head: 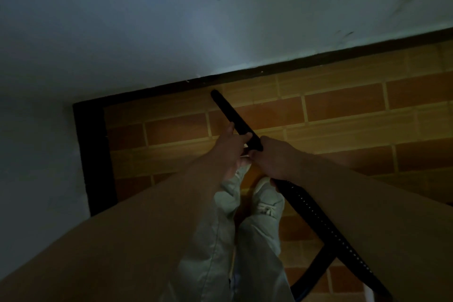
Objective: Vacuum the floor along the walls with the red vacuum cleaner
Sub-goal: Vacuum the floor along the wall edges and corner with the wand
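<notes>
**Nozzle at the skirting, both hands on the wand**

Dim in here, but you can follow it. The person stands facing the wall (171, 19), looking straight down at the dark skirting (269, 69) along its foot. The black wand (230, 113) of the vacuum cleaner points up and left across the brick-patterned floor (343, 105), its tip just short of the skirting. Whether the tip actually touches the tiles, I can't tell in this light.

Two-handed grip. The left hand (232, 144) is the one nearer the skirting, fingers curled over the wand. The right hand (274, 158) sits directly behind it, almost touching it, wrapped round the back end of the wand. From under that hand the ribbed black hose (326, 225) runs away from the skirting, down to the right, and curves round at the bottom edge of view.

Off to the left, the skirting turns a corner and runs back towards the person. Below the hands, away from the skirting: pale trousers (208, 252) and a light shoe (267, 201) planted on the tiles just beside the hose.
</notes>
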The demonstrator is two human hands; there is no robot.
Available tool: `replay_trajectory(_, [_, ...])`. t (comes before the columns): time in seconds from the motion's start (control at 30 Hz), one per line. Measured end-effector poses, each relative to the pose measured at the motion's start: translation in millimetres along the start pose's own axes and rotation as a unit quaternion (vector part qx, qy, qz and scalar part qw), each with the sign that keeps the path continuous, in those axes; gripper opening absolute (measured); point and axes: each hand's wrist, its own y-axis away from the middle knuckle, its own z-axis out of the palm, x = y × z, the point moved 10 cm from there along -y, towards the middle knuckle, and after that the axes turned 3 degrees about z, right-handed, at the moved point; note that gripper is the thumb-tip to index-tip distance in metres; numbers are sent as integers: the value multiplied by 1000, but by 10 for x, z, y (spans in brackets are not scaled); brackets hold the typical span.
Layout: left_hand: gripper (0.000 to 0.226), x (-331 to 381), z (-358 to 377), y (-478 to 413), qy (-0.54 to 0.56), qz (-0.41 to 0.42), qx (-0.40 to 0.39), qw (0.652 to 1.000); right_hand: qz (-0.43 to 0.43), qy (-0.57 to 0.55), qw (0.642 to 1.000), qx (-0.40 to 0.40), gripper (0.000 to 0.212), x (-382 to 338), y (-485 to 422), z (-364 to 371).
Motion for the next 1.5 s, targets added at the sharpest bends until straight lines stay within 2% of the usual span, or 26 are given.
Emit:
replay_trajectory(0.13, [71,-18,-153,-18,9,9,6,1000,1,-19,1000,-2,38,-27,-74,94])
replay_trajectory(0.63, [78,-174,-747,-90,29,21,59,998,-21,34,999,-34,35,-272,-266,500])
replay_trajectory(1.13, [76,-122,-1518,-272,48,40,107,992,-41,7,997,-61,39,-715,-636,995])
replay_trajectory(1.27, [76,-124,-1697,-329,45,40,118,991,-23,-26,997,-67,37,-762,-756,1128])
replay_trajectory(1.5, [78,-133,-2059,-444,50,53,164,984,-24,50,998,-38,36,-957,-986,1323])
